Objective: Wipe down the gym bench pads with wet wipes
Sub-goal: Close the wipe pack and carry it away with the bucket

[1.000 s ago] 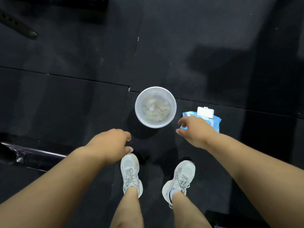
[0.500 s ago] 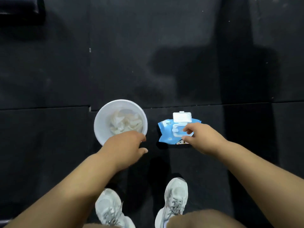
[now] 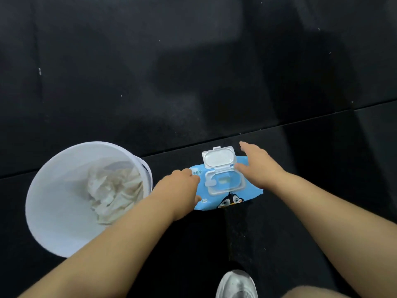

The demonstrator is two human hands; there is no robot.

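**Both hands at the open wipe pack on the gym floor**

Nearest, at the bottom edge, a pale grey shoe (image 3: 236, 283) points away from the person. Both bare forearms reach away from the camera across the frame. The left forearm passes over the near right rim of a white bin (image 3: 43, 211) and hides that part. Crumpled used wipes (image 3: 113, 190) lie inside the bin.

Just right of the bin, the blue wet wipe pack (image 3: 227, 200) lies flat on the floor, a penguin printed on its near edge. The left hand (image 3: 178, 190) covers the pack's left end with its fingers bent down onto it. Their tips are hidden, so whether it grips or only presses cannot be told. The right hand (image 3: 260, 166) is spread over the pack's right end with straight fingers and holds nothing. One fingertip is just beside the hinge of the white flip lid (image 3: 218, 158), which stands open on the far side. The opening below it shows clear between the hands.

Beyond lie black rubber floor mats (image 3: 193, 82), with a seam just past the pack.
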